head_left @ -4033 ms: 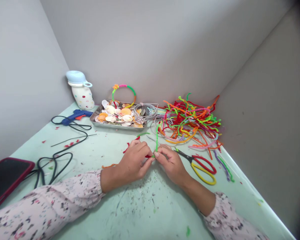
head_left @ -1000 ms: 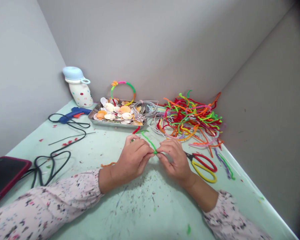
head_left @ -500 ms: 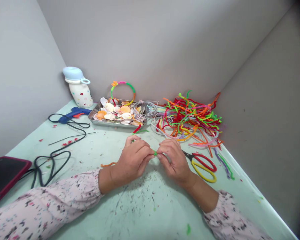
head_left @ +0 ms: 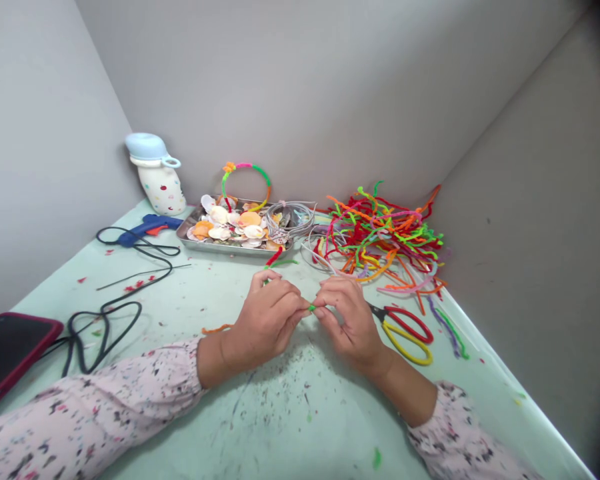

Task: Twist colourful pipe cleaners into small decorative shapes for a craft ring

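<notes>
My left hand (head_left: 270,317) and my right hand (head_left: 349,321) meet fingertip to fingertip over the middle of the table. Between the pinched thumbs and forefingers a small bit of green pipe cleaner (head_left: 312,308) shows. A red pipe cleaner end (head_left: 274,257) sticks up behind my left hand, with a green strand beside it; whether these join the pinched piece is hidden by the fingers. An orange pipe cleaner end (head_left: 217,329) lies left of my left wrist. Scissors with red and yellow handles (head_left: 409,337) rest just right of my right hand, their blades partly covered.
Behind stand a metal tray (head_left: 220,249) of seashells, a colourful pipe cleaner ring (head_left: 261,175) and a coil of grey wire (head_left: 300,223). A tangled pipe cleaner pile (head_left: 380,233) is back right. Leftward are a bottle (head_left: 160,183), blue glue gun (head_left: 150,228), black cord (head_left: 105,313) and phone (head_left: 15,347).
Both hands keep almost the same place and pinch. The right fingers have shifted very slightly around the green piece; nothing else has visibly moved.
</notes>
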Demonstrator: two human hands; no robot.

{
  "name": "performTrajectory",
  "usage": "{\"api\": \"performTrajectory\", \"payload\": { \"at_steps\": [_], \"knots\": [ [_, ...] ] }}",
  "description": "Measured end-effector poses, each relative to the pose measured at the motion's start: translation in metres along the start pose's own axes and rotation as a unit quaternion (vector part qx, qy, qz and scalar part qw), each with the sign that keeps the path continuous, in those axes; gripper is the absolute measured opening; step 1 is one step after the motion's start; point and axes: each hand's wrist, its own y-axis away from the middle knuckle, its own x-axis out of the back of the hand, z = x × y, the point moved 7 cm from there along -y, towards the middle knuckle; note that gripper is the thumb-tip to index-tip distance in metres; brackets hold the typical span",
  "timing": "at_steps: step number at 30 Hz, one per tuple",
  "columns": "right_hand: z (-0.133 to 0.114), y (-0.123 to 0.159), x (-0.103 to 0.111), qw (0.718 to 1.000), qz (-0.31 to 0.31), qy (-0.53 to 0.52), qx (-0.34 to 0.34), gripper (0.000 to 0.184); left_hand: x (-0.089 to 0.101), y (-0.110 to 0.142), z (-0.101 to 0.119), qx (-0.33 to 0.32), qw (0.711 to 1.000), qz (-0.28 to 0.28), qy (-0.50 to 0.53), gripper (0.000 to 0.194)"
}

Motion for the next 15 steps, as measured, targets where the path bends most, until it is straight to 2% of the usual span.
{"api": "performTrajectory", "payload": {
  "at_steps": [9,15],
  "knots": [
    [0.0016,0.0003,-0.0054,0.998,-0.042,-0.040,-0.025,0.009,-0.0020,0.0002,0.0004,-0.004,1.000,-0.008,0.006,0.007],
    [0.0027,-0.0009,-0.0026,0.999,-0.027,-0.038,-0.028,0.012,0.0002,-0.0013,-0.0001,-0.002,1.000,0.001,0.021,0.006]
  ]
}}
